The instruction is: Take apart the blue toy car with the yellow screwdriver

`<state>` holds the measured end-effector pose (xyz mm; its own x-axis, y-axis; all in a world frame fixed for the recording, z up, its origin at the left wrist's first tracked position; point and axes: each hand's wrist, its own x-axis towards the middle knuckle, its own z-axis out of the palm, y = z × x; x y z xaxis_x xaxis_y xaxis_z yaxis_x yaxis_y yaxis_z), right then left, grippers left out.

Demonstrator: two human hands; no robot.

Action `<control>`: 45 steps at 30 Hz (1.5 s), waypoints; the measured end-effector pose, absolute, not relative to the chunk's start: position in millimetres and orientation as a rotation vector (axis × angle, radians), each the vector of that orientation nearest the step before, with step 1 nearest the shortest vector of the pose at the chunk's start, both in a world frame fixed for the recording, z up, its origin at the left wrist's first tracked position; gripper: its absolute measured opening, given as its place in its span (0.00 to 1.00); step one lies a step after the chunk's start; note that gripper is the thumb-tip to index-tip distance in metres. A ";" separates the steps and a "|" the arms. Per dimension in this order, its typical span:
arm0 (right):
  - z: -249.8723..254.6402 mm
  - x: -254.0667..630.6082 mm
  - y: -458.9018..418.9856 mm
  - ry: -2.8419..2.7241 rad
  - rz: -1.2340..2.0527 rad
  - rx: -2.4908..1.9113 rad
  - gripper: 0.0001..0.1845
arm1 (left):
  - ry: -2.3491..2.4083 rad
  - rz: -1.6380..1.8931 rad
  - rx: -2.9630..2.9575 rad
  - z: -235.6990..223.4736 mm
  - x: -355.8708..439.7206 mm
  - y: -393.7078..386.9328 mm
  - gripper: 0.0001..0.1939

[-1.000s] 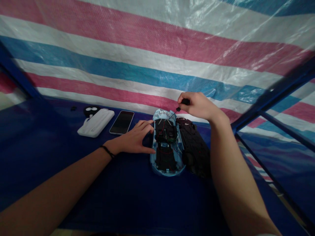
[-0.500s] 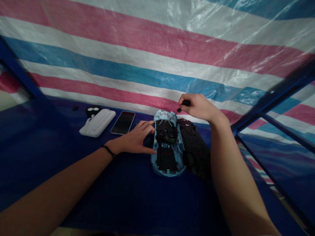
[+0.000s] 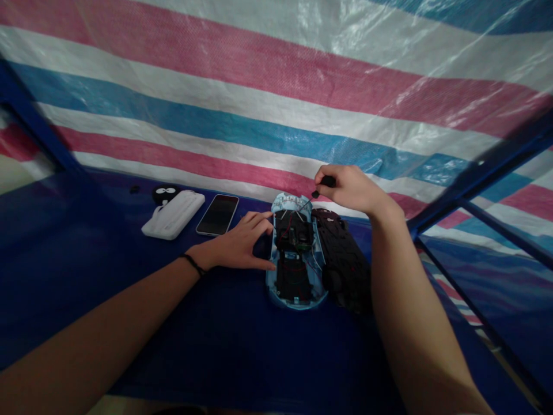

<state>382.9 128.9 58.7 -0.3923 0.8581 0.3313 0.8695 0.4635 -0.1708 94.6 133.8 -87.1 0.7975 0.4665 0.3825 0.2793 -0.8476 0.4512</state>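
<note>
A light-blue toy car body [image 3: 319, 271] lies upside down, its black inner parts and thin wires exposed. My left hand [image 3: 242, 242] is beside it, fingers and thumb spread, the tips against its left edge. Above the far end, my right hand [image 3: 352, 187] is closed around the black handle of a screwdriver [image 3: 327, 182]. The thin shaft slants down and left into the body; its tip is too small to make out. Close along the body's right side rests the black car chassis [image 3: 345, 259], partly behind my right forearm.
Left of my left hand lie a phone [image 3: 218, 215], a white power bank [image 3: 175, 216] and a round black item with white eyes [image 3: 164, 193]. They share the blue tabletop [image 3: 224, 346]. A striped plastic sheet [image 3: 259, 92] hangs behind, with a blue metal frame [image 3: 484, 167] at the right.
The view has shifted very slightly. Both hands, the screwdriver and the car body keep the same places relative to each other.
</note>
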 end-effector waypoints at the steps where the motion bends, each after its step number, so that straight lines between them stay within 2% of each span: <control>1: 58.8 382.8 128.8 -2.345 -0.043 -1.456 0.06 | 0.563 0.690 2.611 -86.8 94.6 133.6 0.33; 33: 59.0 375.6 127.3 -2.356 -0.113 -1.420 0.07 | 0.526 0.696 2.622 -84.5 94.5 134.3 0.30; 36: 58.0 371.1 128.2 -2.334 -0.140 -1.442 0.04 | 0.526 0.708 2.615 -83.6 95.5 133.7 0.30; 42: 55.0 367.9 132.1 -2.313 -0.201 -1.434 0.06 | 0.550 0.714 2.610 -84.9 96.1 133.0 0.30; 45: 54.5 369.2 132.3 -2.347 -0.191 -1.371 0.10 | 0.549 0.718 2.597 -84.7 96.4 133.2 0.31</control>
